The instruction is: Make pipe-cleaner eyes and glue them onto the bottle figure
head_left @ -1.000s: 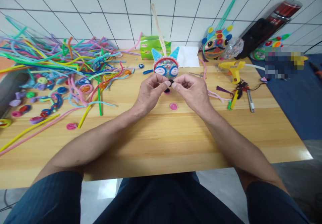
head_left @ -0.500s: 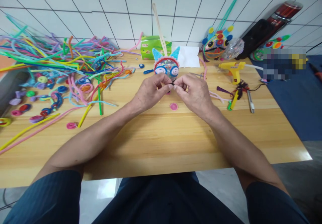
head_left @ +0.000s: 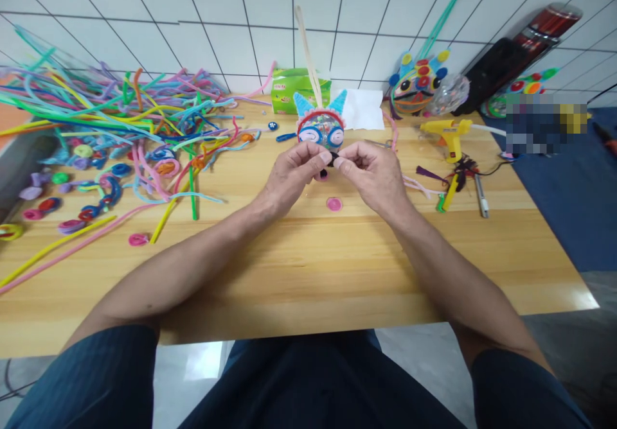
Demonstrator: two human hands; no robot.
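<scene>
My left hand (head_left: 296, 172) and my right hand (head_left: 373, 175) meet over the middle of the table, thumbs and fingertips pinched. Between them is a small black piece of pipe cleaner (head_left: 333, 157), mostly covered by the fingers. Just behind stands a round animal-face craft (head_left: 321, 122) with light-blue pointed ears, a red and pink rim and blue-ringed white eyes; the fingers hide its lower edge. A pink pipe-cleaner coil (head_left: 334, 204) lies flat on the wood below the hands. Another small pink coil with a dark centre (head_left: 323, 175) shows partly under my left fingers.
A heap of coloured pipe cleaners (head_left: 120, 108) and several rolled coils spread over the left side. Behind are a green tissue pack (head_left: 289, 88) and white paper (head_left: 364, 108). To the right lie a yellow glue gun (head_left: 448, 135), a pen (head_left: 481, 196) and a finished face craft (head_left: 418, 82).
The fingertips have shifted slightly, and more of the black piece shows between them. The dark-centred pink coil under my left fingers is more visible. The view has moved a little.
</scene>
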